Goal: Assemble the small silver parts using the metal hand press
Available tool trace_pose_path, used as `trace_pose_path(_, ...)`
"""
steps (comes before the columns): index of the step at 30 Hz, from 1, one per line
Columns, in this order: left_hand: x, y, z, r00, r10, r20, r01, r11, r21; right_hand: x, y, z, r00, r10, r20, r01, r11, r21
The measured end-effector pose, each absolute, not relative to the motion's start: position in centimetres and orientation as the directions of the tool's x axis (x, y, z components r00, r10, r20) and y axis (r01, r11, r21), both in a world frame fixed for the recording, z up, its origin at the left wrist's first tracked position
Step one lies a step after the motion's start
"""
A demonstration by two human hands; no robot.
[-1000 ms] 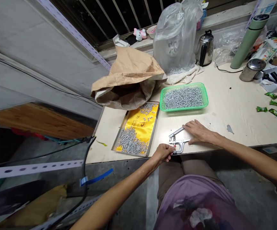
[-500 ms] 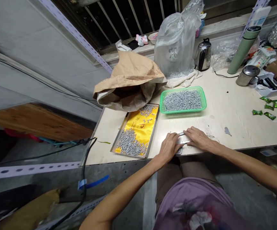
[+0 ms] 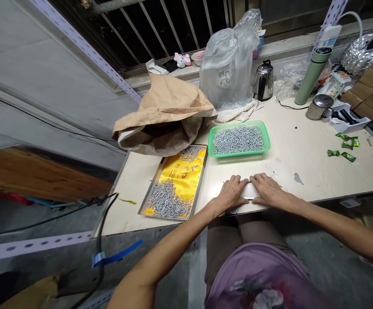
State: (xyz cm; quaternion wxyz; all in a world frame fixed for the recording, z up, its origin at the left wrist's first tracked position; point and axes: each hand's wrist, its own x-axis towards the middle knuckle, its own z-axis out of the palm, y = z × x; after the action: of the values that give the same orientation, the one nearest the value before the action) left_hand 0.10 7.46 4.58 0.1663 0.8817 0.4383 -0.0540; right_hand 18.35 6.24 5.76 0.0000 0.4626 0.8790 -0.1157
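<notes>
A small flat rectangular metal piece [image 3: 250, 192], pale with dark narrow edges, lies at the front edge of the table between my hands. My left hand [image 3: 232, 192] grips its left end, thumb on the near edge and fingers on the far edge. On the opposite end my right hand [image 3: 265, 189] is closed in the same way. The fingers cover both ends, so the piece's exact kind cannot be made out. Left of my hands, a shallow tray [image 3: 200, 189] with a yellow lining holds loose silvery screws [image 3: 167, 199]. Beyond them, a green basket [image 3: 240, 153] is full of similar screws.
An open brown paper bag [image 3: 167, 105] slumps behind the tray. Along the back stand a clear plastic bag [image 3: 225, 68], a steel kettle [image 3: 264, 81] and a green flask [image 3: 313, 77]. Right of these are a metal mug [image 3: 319, 107] and green-wrapped sweets [image 3: 348, 157].
The piece between my hands shows a broader pale face now, where two separated metal edges showed before. Both hands still grip its ends. The camera view has shifted slightly.
</notes>
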Motion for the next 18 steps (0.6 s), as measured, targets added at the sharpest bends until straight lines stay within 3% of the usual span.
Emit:
trace_pose_path(7, 0.3, 7.8, 4.5, 0.702, 0.685, -0.194, 0.696, -0.603, 0.390, 17.8, 5.2, 6.7, -0.586, 0.799, -0.134, 0.809, 0.567, -0.157)
trace_pose_path(18, 0.6, 8.0, 4.1, 0.638, 0.734, -0.233, 0.739, -0.498, 0.454, 17.8, 6.0, 5.1, -0.615, 0.782, -0.101, 0.784, 0.593, -0.180)
